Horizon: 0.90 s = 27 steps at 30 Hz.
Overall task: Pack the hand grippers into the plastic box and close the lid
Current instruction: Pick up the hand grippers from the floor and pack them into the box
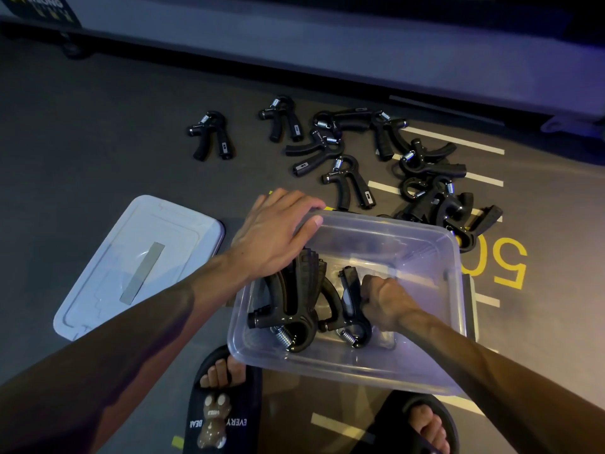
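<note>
clear plastic box is seen from above on a dark grey floor, just in front of two sandalled feet. the left hand is laid over the box's far-left rim, fingers fairly straight, thumb on the rim edge, steadying it. the right hand is inside the box with its grip clenched on a black hand gripper, set beside a stack of grippers already packed. more than ten loose grippers are scattered on the floor beyond the box, some touching or overlapping. the lid lies flat on the floor to the left, apart from the box. it is judged that handles and springs could snag as grippers are nested, that careless stacking could leave the pile too high for the lid to seat, and that the light box could slide if the rim is let go. yellow and white markings are painted on the floor; a long pale base of gym equipment runs across the back in dim bluish light.
</note>
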Motion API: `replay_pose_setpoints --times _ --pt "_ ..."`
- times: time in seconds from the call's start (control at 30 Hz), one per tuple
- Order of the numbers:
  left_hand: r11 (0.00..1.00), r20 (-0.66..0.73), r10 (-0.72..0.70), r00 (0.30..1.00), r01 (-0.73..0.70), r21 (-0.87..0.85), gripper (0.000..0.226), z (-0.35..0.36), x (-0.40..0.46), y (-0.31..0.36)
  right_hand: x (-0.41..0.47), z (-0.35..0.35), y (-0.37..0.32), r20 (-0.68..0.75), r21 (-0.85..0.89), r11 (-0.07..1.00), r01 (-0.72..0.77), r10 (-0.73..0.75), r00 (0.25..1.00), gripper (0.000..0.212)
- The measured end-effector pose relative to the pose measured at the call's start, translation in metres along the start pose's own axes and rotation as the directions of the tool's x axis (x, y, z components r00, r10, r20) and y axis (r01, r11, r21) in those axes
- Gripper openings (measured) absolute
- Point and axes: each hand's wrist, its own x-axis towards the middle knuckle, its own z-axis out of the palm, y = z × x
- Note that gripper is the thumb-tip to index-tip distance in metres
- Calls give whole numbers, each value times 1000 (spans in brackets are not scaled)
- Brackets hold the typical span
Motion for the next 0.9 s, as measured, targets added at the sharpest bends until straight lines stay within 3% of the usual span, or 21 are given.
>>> replay_pose_setpoints --times 0.1,0.23,0.37,0.47,0.57,0.9 --pt "995 42 -12 999 16 -97 37 -6 6 -3 1 -14 -3 -27 -13 1000 11 -12 1000 28" --pt "949 63 -61 996 77 -305 32 -18 29 -22 -1 -57 -18 -78 13 965 263 -261 962 17" --pt "783 261 -285 922 381 -491 18 -17 62 -54 -24 -109 -43 -95 429 784 449 -456 885 11" --pt "832 350 -341 872 453 -320 19 -4 81 -78 -27 -139 -52 -273 563 623 542 -479 834 11" --pt "896 403 -352 845 428 -116 25 10 98 -94 -5 -150 -51 -445 569 583 581 -375 813 12" --pt "948 473 -313 823 236 215 50 58 150 -112 39 -143 -33 -445 579 668 467 -221 868 10"
